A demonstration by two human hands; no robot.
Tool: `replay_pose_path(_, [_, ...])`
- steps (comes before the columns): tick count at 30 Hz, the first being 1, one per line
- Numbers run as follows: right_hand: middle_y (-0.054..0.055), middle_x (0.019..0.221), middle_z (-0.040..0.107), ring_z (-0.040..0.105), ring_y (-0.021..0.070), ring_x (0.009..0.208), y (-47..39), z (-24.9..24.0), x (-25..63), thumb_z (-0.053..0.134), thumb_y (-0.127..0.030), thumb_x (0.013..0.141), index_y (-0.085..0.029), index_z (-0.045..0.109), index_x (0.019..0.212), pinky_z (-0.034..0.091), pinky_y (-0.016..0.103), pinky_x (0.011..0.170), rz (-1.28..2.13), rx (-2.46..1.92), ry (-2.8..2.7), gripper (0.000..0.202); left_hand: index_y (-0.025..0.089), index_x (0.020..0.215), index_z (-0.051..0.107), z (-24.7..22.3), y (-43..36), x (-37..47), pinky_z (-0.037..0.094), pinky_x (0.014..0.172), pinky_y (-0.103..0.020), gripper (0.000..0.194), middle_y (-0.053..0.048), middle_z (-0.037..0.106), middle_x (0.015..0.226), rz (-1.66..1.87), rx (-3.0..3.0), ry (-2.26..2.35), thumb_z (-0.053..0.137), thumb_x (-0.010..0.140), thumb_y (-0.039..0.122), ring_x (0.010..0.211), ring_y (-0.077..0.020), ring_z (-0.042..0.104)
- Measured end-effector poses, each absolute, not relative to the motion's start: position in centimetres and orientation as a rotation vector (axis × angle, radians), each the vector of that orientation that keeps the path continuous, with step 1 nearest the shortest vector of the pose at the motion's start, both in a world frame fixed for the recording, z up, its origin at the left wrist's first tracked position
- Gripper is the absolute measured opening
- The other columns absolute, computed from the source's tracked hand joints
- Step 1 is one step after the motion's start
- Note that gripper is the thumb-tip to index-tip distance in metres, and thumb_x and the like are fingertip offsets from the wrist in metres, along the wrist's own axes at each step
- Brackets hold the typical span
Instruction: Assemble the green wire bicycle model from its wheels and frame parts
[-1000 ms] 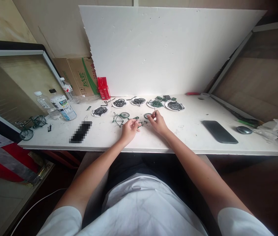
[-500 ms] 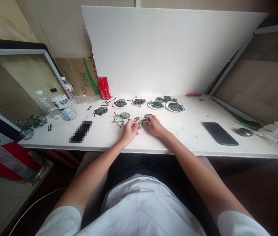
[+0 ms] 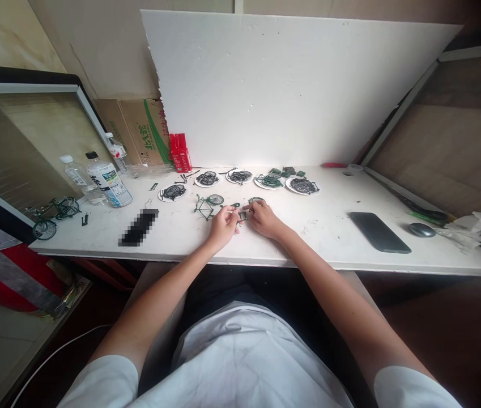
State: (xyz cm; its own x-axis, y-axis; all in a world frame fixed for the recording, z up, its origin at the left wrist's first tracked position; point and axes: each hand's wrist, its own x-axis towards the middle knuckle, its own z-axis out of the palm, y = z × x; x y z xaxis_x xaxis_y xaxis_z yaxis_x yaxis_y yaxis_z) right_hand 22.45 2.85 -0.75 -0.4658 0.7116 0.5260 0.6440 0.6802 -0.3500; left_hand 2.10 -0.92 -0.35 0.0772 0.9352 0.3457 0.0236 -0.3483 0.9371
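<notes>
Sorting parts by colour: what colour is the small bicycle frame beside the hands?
Dark green, seen in the head view: bicycle frame.

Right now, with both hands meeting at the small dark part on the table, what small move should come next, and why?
Probably press the small part gently together. The left hand and right hand both pinch it, fingertips nearly touching. The green frame lies just beside the left hand, so keep the move small.

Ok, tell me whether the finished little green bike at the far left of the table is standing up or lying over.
Standing. The green model bicycle rests upright on both wheels near the table's left edge.
</notes>
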Motion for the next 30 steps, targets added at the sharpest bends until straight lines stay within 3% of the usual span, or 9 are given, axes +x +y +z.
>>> replay_pose_path(8, [0.021, 0.127, 0.068, 0.052, 0.0382, 0.124, 3.09, -0.87, 22.55, 0.048, -0.013, 0.096, -0.019, 0.057, 0.113, 0.051, 0.054, 0.099, 0.115, -1.034, -2.269, 0.02, 0.019, 0.104, 0.06, -0.29, -0.99, 2.13, 0.051, 0.045, -0.02, 0.041, -0.002, 0.072, 0.08, 1.371, 1.517, 1.005, 0.069, 0.095, 0.058, 0.05, -0.0101, 0.064])
replay_pose_path(14, [0.018, 0.134, 0.07, 0.052, 0.0394, 0.126, 2.84, -0.66, 22.46, 0.047, -0.013, 0.099, -0.02, 0.06, 0.119, 0.049, 0.057, 0.103, 0.136, -1.067, -2.322, 0.025, 0.019, 0.104, 0.06, -0.04, -1.16, 2.12, 0.05, 0.045, -0.02, 0.04, -0.003, 0.073, 0.079, 1.364, 1.519, 1.017, 0.07, 0.096, 0.056, 0.051, -0.0106, 0.064])
replay_pose_path(24, [0.018, 0.112, 0.072, 0.054, 0.038, 0.118, 2.55, -0.49, 22.41, 0.049, -0.014, 0.102, -0.018, 0.06, 0.112, 0.048, 0.049, 0.09, -0.01, -1.147, -2.302, 0.016, 0.018, 0.103, 0.06, 0.04, -1.22, 2.11, 0.051, 0.047, -0.02, 0.038, -0.004, 0.074, 0.081, 1.356, 1.535, 1.019, 0.069, 0.096, 0.055, 0.054, -0.0117, 0.067])
replay_pose_path(30, [0.018, 0.123, 0.072, 0.053, 0.0369, 0.12, 2.52, -0.48, 22.31, 0.05, -0.009, 0.1, -0.018, 0.06, 0.119, 0.047, 0.048, 0.093, 0.018, -1.087, -2.275, 0.023, 0.019, 0.104, 0.06, -0.14, -1.09, 2.12, 0.051, 0.046, -0.02, 0.038, -0.004, 0.074, 0.081, 1.363, 1.525, 1.019, 0.069, 0.096, 0.054, 0.053, -0.0116, 0.066])
